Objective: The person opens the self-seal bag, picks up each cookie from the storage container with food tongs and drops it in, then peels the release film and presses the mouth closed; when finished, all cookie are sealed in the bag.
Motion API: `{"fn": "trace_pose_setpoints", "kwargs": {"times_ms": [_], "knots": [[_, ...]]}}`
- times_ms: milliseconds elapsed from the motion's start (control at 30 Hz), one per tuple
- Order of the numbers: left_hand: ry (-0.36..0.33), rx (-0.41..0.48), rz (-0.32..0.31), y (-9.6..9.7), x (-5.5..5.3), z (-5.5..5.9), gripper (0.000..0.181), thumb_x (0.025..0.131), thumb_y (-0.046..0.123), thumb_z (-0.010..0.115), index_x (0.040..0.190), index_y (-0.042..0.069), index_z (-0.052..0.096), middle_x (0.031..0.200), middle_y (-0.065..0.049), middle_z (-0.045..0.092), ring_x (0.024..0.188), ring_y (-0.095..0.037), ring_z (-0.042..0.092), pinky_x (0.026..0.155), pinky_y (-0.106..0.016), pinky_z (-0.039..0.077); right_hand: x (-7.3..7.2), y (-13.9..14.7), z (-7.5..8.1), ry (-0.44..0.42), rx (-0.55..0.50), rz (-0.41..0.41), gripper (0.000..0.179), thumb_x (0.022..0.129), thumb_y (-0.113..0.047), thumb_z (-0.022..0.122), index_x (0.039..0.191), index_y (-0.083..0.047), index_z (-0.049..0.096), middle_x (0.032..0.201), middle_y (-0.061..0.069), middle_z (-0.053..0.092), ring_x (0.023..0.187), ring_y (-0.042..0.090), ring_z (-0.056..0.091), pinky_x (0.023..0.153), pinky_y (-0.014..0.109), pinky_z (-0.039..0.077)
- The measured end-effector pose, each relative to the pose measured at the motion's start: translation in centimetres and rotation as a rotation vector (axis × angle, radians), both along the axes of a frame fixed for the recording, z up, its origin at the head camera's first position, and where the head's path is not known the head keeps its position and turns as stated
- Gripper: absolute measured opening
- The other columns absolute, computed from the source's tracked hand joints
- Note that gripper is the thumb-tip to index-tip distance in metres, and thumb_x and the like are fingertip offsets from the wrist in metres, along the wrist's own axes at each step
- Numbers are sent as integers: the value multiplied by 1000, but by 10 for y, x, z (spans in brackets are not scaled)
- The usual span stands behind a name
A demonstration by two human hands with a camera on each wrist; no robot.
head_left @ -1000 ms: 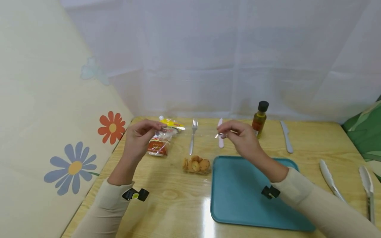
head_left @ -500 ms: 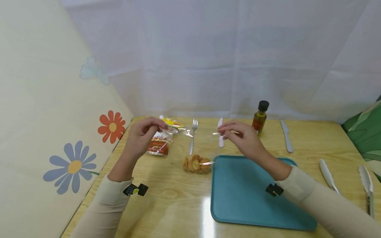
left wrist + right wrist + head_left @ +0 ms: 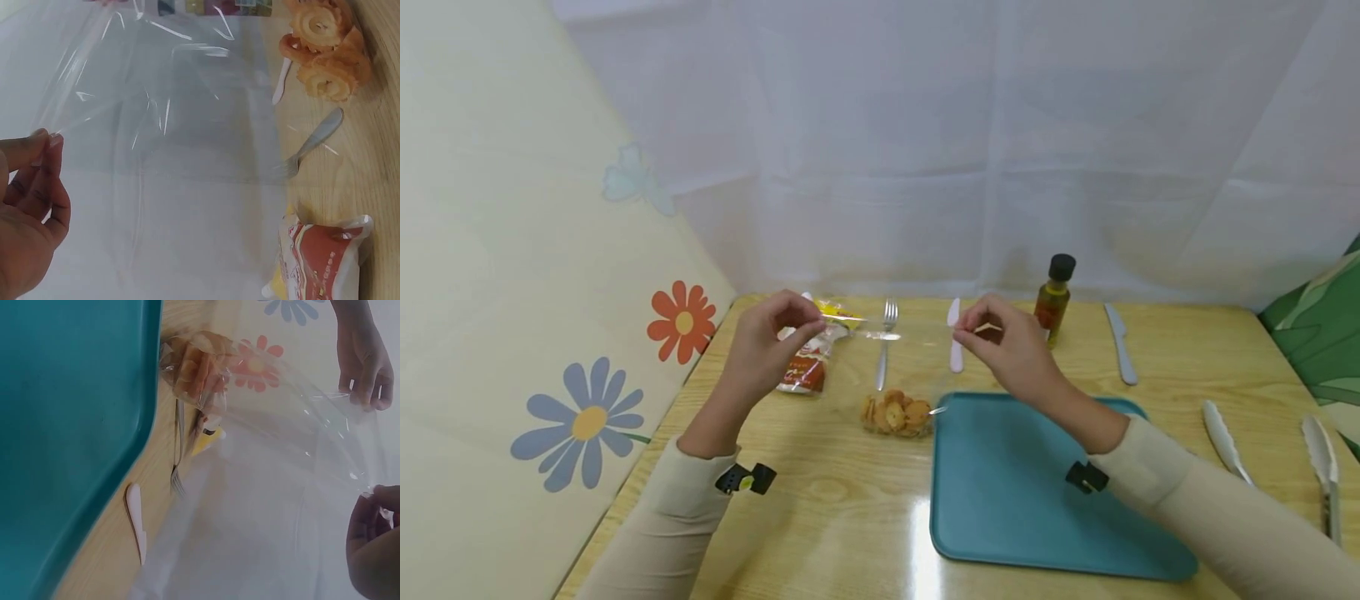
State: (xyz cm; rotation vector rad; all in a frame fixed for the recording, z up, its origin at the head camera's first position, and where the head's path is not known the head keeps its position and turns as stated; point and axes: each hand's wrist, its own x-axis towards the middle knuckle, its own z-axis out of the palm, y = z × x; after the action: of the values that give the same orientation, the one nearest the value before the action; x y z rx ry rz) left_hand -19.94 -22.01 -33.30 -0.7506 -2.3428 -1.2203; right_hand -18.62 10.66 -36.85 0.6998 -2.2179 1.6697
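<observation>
A clear plastic bag (image 3: 169, 94) stretches between my two hands, with several ring-shaped biscuits (image 3: 897, 413) gathered at its bottom. My left hand (image 3: 762, 350) pinches one upper corner between thumb and fingertips. At the opposite corner my right hand (image 3: 1013, 343) does the same. The bag's upper edge runs nearly level from hand to hand. Seen from the right wrist, the biscuits (image 3: 199, 365) hang close to the tray's edge; whether the bag's bottom touches the table I cannot tell.
A teal tray (image 3: 1045, 500) lies front right. Behind the bag are a fork (image 3: 886, 342) and a pink knife (image 3: 956, 354). A red-and-white packet (image 3: 805, 371) lies left. An oil bottle (image 3: 1052, 304), a grey knife (image 3: 1122, 343) and tongs (image 3: 1225, 437) are on the right.
Both hands have shifted their finger grip slightly on the bag's corners, and the bag's upper edge looks straighter. The biscuits have hardly moved.
</observation>
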Motion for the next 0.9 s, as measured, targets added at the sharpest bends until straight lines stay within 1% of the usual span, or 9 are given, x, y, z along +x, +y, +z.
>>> {"fn": "trace_pose_setpoints", "kwargs": {"times_ms": [100,233,367,433,500,600,667,800,900], "knots": [[27,-10,-3,0,-1,-1,8,93,-4,72,99,-1,67,91,-12,70,80,-10,66,74,-15,52,0,0,2,-9,22,-5,14,95,1,71,96,-3,58,98,10,67,93,21,69,79,26,60],[43,-46,-30,0,-3,0,18,95,-4,69,112,1,67,97,-9,70,88,-12,65,77,-17,51,0,0,6,-6,99,1,22,96,-5,73,115,-5,61,101,9,67,92,20,66,83,36,60],[64,-128,-59,1,-3,4,27,95,-5,68,121,2,67,104,-8,69,95,-17,63,80,-28,52,-3,-6,18,1,246,37,43,95,-19,77,134,-13,60,115,2,69,103,21,64,91,49,54],[71,-175,-74,2,-2,7,27,95,-4,68,121,4,68,107,-7,69,97,-19,62,80,-36,51,-6,-12,27,-9,331,62,49,94,-27,78,138,-17,60,121,-2,69,110,21,63,95,50,52],[68,-216,-82,5,0,9,24,95,-1,71,118,5,69,107,-6,69,98,-21,62,79,-41,51,-9,-19,36,-28,426,90,51,94,-35,78,140,-19,61,121,-5,70,112,20,63,94,46,52],[58,-294,-80,11,3,14,18,95,9,75,112,8,71,106,-6,67,99,-23,63,83,-45,53,-13,-30,45,-62,537,134,50,94,-38,77,138,-19,64,114,-5,73,106,17,66,87,40,56],[72,-367,-61,16,5,17,17,94,17,78,108,8,73,105,-7,66,99,-25,64,85,-46,53,-15,-35,48,-72,586,157,44,94,-37,77,132,-17,68,108,-4,75,98,14,69,81,36,58],[118,-588,30,34,9,24,31,94,35,77,111,9,74,112,-8,68,106,-29,63,92,-52,51,-18,-42,48,-61,605,165,20,95,-28,77,110,-14,77,95,-4,76,84,10,69,75,32,58],[118,-730,83,49,12,30,37,94,42,76,118,13,74,116,-4,70,112,-29,62,94,-56,47,-20,-44,46,-43,597,163,10,97,-24,75,100,-15,79,90,-6,76,78,8,68,72,30,57]]}}
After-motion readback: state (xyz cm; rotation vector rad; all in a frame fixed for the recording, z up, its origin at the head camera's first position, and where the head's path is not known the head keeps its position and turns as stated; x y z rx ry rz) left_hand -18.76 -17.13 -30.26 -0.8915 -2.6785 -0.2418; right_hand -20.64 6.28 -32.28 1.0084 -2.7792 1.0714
